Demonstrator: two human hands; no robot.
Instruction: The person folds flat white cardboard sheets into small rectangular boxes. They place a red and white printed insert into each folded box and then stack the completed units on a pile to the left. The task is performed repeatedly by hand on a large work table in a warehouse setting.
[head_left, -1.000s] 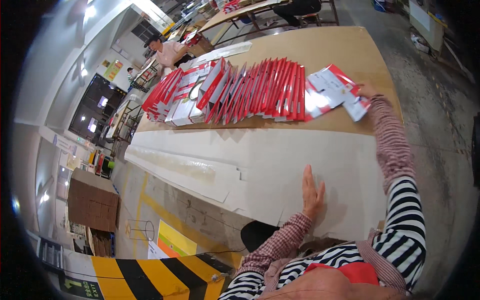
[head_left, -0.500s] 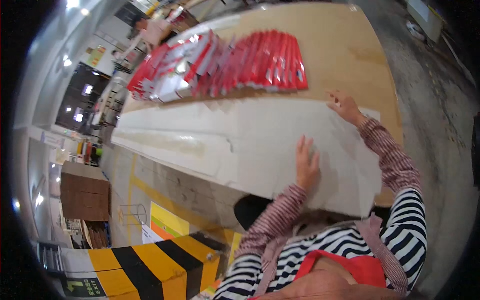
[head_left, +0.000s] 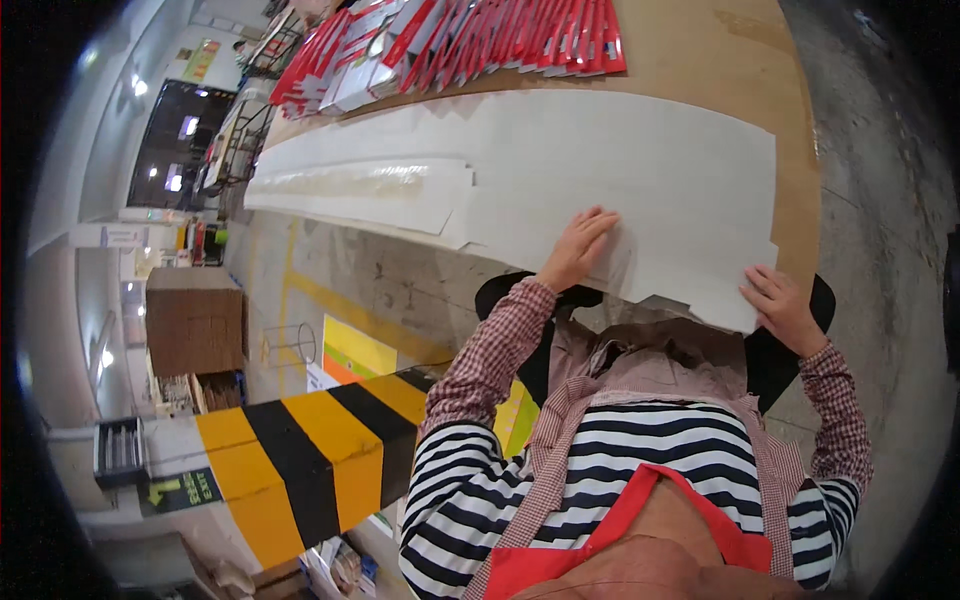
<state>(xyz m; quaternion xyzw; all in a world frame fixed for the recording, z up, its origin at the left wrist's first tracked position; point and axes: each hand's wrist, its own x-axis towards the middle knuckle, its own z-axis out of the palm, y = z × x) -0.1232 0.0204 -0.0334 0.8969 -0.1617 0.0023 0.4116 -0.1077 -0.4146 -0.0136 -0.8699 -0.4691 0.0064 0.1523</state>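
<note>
A long white sheet, which looks like cardboard, covers the near part of the table. My left hand lies palm down on it near its front edge, fingers stretched out and close together. At the sheet's near right corner rests my right hand, its fingers lying over the edge and slightly bent. Neither hand shows anything lifted in it. The underside of the right hand and its thumb are hidden.
Beyond the sheet, overlapping red and white flat glossy packets lie in a row on the brown tabletop. A yellow-and-black striped pillar stands close on my left. Farther left is a brown carton.
Both hands have come nearer to my body. The right one moved from the far part of the sheet to its near corner, the left one onto the front edge. My view has tilted downward.
</note>
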